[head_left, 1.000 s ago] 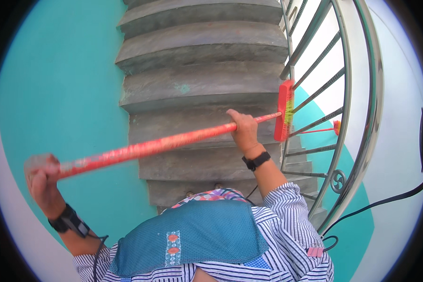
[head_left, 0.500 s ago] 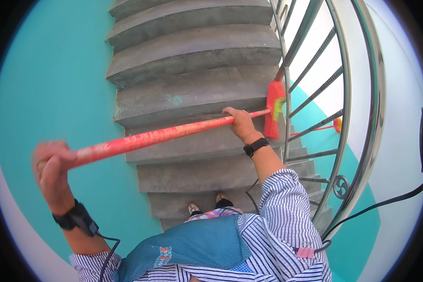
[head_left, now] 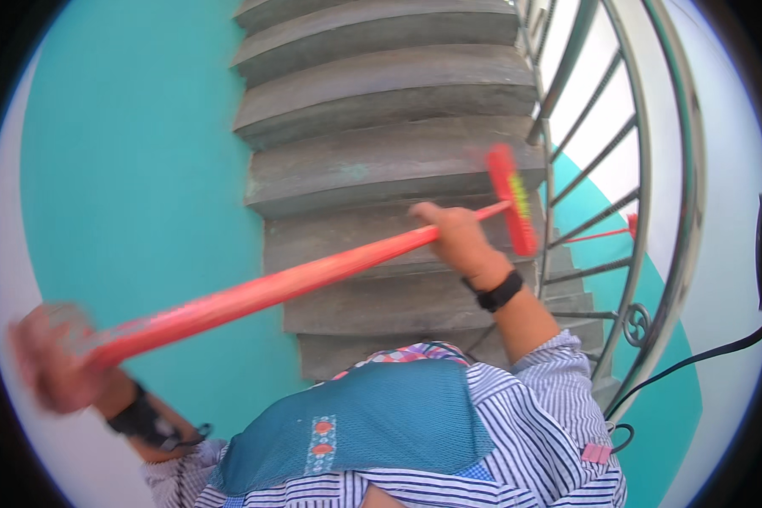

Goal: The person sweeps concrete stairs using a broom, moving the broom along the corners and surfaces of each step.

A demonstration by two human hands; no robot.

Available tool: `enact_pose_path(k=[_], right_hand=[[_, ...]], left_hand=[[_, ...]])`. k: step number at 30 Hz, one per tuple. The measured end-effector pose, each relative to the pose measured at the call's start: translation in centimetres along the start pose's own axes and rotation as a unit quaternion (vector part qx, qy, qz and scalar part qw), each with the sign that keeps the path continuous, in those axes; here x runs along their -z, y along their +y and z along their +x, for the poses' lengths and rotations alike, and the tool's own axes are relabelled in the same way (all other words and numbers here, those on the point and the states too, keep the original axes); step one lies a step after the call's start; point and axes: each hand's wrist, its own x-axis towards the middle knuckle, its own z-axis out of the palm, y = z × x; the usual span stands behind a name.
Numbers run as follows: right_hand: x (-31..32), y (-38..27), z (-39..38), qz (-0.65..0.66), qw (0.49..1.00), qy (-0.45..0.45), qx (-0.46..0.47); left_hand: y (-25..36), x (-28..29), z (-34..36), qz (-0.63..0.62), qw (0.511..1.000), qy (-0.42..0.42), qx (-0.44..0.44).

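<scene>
Broom [head_left: 271, 289], red, long-handled and yellow-bristled, slants as I watch, its head [head_left: 511, 190] beside the silver metal railing [head_left: 695, 169], fingers of the right hand [head_left: 468, 245] wrapped nearby, probably to steer, the blurred left hand [head_left: 55, 356] gripping the far end, likely for leverage, exact finger positions unclear.

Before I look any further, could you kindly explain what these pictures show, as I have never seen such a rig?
There is no robot: these are a person's two bare hands, seen by a downward-looking camera on that person's head. Its wide lens bends straight edges. Both hands hold one red broom: the left hand, blurred, grips the handle's end; the right hand grips nearer the brush. The brush is beside a metal railing, over grey stairs; whether it touches either is unclear. A teal wall is at left.
</scene>
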Motion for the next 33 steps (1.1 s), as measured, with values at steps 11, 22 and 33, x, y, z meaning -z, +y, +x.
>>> enact_pose_path(k=[11,22,33], right_hand=[[-13.8,-2.2,5.2,0.079,0.978,-0.159,0.111],[-23.8,-24.6,1.8,0.337,0.817,-0.354,0.307],[-14.4,-8.0,-4.6,0.051,0.992,-0.106,0.048]], left_hand=[[4.3,2.1,-8.8,0.174,0.967,0.11,0.153],[20.0,-3.3,-9.4,0.316,0.942,0.094,0.07],[7.0,6.1,-20.1,-0.116,0.935,0.327,0.072]])
